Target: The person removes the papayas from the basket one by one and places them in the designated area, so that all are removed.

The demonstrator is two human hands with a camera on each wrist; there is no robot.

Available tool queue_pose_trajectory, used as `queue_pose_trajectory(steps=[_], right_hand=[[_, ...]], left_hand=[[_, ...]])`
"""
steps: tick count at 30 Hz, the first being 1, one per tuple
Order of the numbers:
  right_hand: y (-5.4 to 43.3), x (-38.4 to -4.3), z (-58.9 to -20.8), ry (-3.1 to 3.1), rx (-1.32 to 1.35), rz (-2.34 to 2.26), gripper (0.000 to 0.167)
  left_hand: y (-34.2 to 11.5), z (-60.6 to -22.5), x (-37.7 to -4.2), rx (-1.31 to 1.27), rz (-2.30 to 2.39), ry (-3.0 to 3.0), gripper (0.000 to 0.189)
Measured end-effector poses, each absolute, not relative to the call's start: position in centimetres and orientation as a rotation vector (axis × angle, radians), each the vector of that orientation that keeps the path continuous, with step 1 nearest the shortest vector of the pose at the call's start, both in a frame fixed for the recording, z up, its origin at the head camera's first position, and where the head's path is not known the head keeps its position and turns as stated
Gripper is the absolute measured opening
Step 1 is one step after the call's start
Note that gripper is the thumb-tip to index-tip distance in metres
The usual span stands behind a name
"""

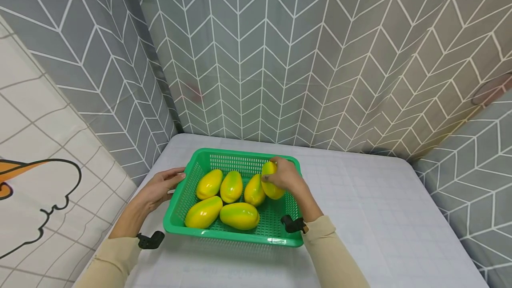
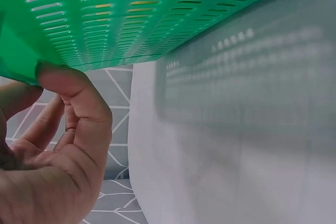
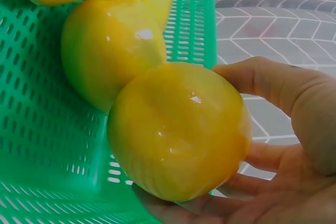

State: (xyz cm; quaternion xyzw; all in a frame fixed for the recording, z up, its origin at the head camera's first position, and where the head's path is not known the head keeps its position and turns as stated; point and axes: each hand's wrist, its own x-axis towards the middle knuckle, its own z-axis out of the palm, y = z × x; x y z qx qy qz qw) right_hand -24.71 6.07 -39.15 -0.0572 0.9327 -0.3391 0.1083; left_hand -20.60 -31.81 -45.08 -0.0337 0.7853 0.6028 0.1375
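A green plastic basket (image 1: 236,234) with slotted walls holds several glossy yellow-green papayas, among them one papaya (image 1: 240,216) at the front and another (image 1: 204,212) at front left. My right hand (image 1: 286,174) grips a papaya (image 3: 178,129) at the basket's right side, thumb on one side and fingers curled beneath in the right wrist view. That fruit touches a neighbouring papaya (image 3: 113,45). At the left rim my left hand (image 1: 162,186) pinches the basket edge; in the left wrist view its thumb (image 2: 73,90) and a finger meet at the green rim.
Under the basket lies a white-covered table (image 1: 376,208), which extends to the right. Grey chevron-patterned curtains (image 1: 256,57) stand behind it and at both sides. A white gridded sheet (image 1: 52,154) with a cartoon drawing hangs at the left.
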Motion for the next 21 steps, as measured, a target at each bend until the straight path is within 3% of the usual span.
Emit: queue_pose_trajectory(steps=[21], right_hand=[[8.6, -25.0, -37.1, 2.775, -0.195, -1.092, 0.073]], left_hand=[[-31.8, -44.9, -20.2, -0.145, 1.730, 2.302, 0.069]])
